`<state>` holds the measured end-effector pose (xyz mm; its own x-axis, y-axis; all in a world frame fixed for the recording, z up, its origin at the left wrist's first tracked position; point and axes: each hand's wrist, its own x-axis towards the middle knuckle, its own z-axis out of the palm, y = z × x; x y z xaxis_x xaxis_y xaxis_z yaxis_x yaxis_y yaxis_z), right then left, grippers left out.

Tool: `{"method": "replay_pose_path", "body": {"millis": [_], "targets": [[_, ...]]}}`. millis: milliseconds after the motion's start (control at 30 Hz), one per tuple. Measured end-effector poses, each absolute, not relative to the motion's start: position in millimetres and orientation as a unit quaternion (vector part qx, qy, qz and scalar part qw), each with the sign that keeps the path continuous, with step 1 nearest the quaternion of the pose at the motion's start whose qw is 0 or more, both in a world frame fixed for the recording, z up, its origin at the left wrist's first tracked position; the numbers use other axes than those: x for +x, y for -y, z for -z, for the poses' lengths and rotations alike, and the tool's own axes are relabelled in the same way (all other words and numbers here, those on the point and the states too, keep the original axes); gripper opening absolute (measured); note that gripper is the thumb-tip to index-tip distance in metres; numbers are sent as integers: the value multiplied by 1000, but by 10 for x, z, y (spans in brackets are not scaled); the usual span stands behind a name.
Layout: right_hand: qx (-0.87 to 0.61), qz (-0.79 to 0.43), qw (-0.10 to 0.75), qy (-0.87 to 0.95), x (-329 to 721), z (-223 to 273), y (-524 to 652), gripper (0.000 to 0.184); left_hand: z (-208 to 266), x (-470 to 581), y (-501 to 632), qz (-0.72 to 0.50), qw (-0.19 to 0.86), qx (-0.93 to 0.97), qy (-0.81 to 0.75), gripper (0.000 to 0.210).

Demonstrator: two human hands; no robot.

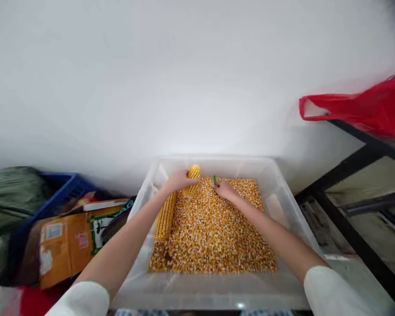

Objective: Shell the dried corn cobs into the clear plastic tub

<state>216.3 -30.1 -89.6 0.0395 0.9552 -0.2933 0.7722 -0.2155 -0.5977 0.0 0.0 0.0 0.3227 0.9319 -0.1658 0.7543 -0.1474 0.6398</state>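
While my left hand (178, 180) grips a cob (194, 171), presumably to steady it, my right hand (225, 190) pinches a green strip (214, 179) below frame centre.

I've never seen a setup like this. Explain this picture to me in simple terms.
There is no machine here: two bare hands do the work. The one picture comes from a camera worn on the person's head, looking forward and down, so the forearms reach in from below.

In front is a clear plastic bin with a layer of loose corn kernels. The left hand grips a cob; the right hand seems to pinch a small green piece, too small to identify. A second cob lies along the bin's left side. A carton sits to the left, a red bag to the right.
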Motion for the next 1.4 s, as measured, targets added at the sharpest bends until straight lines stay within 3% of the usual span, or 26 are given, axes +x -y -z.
{"method": "replay_pose_path", "body": {"millis": [133, 267, 400, 500, 567, 1100, 1267, 1400], "targets": [[-707, -360, 139, 592, 2246, 744, 410, 26, -87, 64, 116, -225, 555, 632, -492, 43], [-698, -363, 228, 573, 2287, 444, 603, 27, -245, 239, 391, -288, 743, 435, -420, 36], [-656, -363, 368, 551, 2312, 43, 869, 29, -336, 492, 716, -333, 809, 341, -344, 36], [-534, -435, 525, 499, 2316, -213, 1079, 34, -302, 620, 869, -320, 831, 325, -318, 41], [-452, -482, 579, 478, 2294, -335, 1200, 39, -260, 649, 921, -308, 835, 331, -314, 41], [-401, -488, 570, 525, 2092, -544, 1458, 36, -293, 507, 894, -360, 833, 316, -277, 40], [-456, -453, 592, 486, 2092, -510, 1443, 47, -324, 492, 861, -405, 825, 293, -263, 35], [-498, -495, 499, 508, 1978, -402, 1465, 46, -360, 507, 875, -484, 796, 247, -266, 26]]}}
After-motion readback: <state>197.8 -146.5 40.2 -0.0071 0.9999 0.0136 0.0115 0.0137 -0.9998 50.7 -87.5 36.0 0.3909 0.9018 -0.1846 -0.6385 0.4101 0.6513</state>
